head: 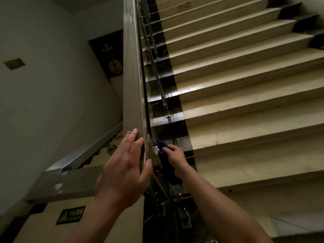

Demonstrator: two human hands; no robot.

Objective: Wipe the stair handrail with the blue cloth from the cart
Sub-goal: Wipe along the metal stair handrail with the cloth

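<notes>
Far left, a pale wall carries a small brown plaque (14,63), and farther in hangs a dark sign (112,55) with a yellow disc on it. Below them a lower rail (84,153) slants down towards the left, and a green warning sticker (71,215) sits on the beige face beneath the landing. Next comes the stair handrail (132,76), a broad metallic bar that rises steeply away up the middle of the view. The person's left grip (124,169) rests on its near end: the fingers lie straight along the top face, the thumb sits against the right edge, and nothing is held in it. Just right of the rail and below it, a small metal fitting (156,149) juts from the railing's side. The blue cloth (160,146) is bunched right beside this fitting, seemingly touching it, with a darker tail that hangs down along the wrist. The right grip (175,155) is curled round the cloth and holds it there, lower than the left and under the rail's edge. Thin metal balusters (157,76) run up behind the cloth, planted in a glossy dark stone border (166,81). To the right, wide cream steps (245,85) climb to the top edge, each with a shadowed riser.
</notes>
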